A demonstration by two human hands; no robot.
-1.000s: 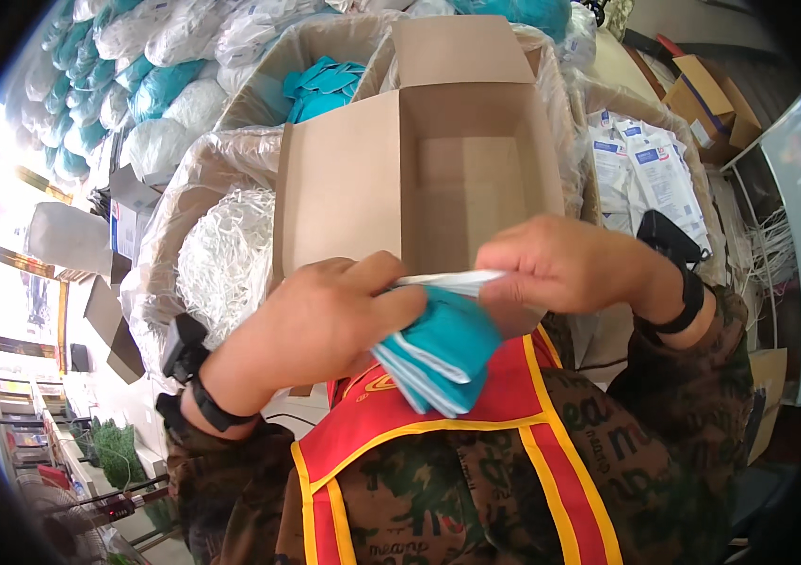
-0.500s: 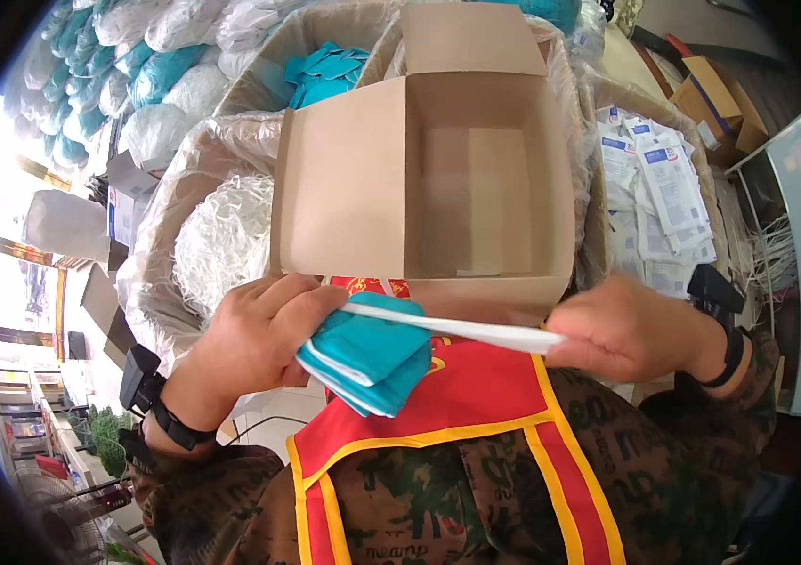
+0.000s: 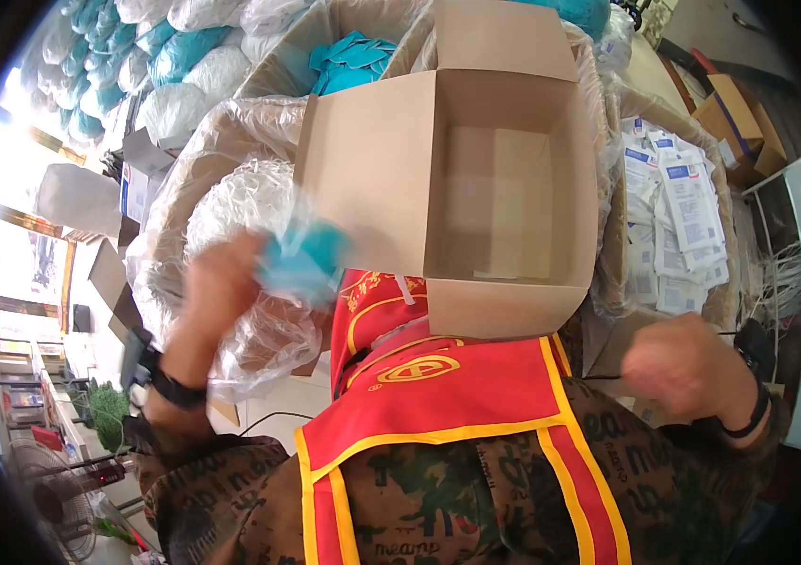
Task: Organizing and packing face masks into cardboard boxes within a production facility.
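My left hand (image 3: 223, 287) is blurred and closed on a folded teal cloth (image 3: 308, 259), which it holds over the near side of a plastic-lined bin of white strands (image 3: 242, 205). A pale streak shows above the cloth, too smeared to make out. The cloth is just left of the lower corner of an open brown cardboard box (image 3: 513, 309). My right hand (image 3: 671, 369) is curled into a loose fist, low and right of the box. It is somewhat blurred, and nothing shows sticking out of it.
A lined bin of white sachets (image 3: 687, 202) stands right of the box. Behind it is another lined bin with teal cloth pieces (image 3: 353, 61). Bagged bundles (image 3: 184, 52) pile up at the back left. A fan (image 3: 56, 490) stands at the lower left.
The white strip stretched between both hands is no longer seen there. My left hand has carried the teal cloth up and left. My right hand has moved right and down, away from it.
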